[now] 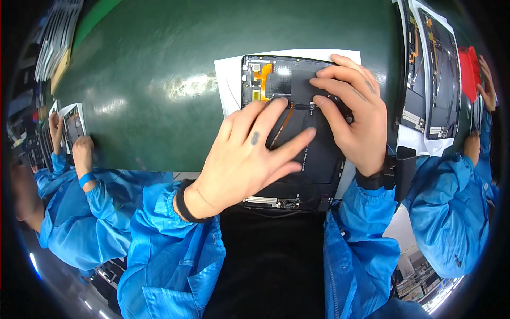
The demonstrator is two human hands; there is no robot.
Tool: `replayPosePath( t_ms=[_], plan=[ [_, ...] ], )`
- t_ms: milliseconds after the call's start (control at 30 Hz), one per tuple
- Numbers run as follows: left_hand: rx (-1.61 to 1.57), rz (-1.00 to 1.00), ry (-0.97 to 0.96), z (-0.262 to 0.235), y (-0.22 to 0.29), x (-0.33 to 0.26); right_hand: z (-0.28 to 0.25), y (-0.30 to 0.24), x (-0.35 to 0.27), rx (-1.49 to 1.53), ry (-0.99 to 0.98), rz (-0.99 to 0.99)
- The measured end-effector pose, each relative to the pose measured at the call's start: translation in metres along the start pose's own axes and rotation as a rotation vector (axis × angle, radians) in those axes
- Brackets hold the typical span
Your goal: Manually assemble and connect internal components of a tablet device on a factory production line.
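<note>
My left hand point(249, 154) lies flat on the opened tablet point(297, 133), fingers spread apart and stretched toward the far right, palm pressing on the dark inner panel and gripping nothing. My right hand point(353, 114) rests on the right side of the same tablet, fingers loosely curled and close together, tips touching the dark panel near its far edge; it clamps nothing that I can make out. The tablet lies back-open on a white sheet of paper point(228, 80), in the middle of the green table point(149, 64) just in front of me, with an orange ribbon cable point(263, 77) showing at its far left corner. To my left and right, other people in blue sleeves handle similar tablets.
</note>
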State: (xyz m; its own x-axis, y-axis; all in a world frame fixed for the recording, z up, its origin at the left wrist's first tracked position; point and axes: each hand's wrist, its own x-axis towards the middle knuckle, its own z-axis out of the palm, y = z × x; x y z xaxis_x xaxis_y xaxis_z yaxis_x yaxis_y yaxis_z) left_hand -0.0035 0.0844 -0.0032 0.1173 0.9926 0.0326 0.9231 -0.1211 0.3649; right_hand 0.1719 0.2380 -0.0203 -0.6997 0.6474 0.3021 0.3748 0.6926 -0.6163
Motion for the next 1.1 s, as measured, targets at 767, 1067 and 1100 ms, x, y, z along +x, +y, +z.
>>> replayPosePath(
  t_ms=[767,1067,1100],
  plan=[
    [-1.666,-0.65,-0.127,0.057,0.001,-0.122,-0.038,-0.035,-0.043,-0.064,-0.463,0.001],
    [-1.345,-0.702,0.025,0.012,0.014,-0.114,-0.017,-0.044,-0.068,0.244,0.005,0.099],
    [-1.4,-0.78,0.058,0.006,0.005,-0.121,-0.028,-0.05,-0.067,0.243,0.089,0.123]
  ],
)
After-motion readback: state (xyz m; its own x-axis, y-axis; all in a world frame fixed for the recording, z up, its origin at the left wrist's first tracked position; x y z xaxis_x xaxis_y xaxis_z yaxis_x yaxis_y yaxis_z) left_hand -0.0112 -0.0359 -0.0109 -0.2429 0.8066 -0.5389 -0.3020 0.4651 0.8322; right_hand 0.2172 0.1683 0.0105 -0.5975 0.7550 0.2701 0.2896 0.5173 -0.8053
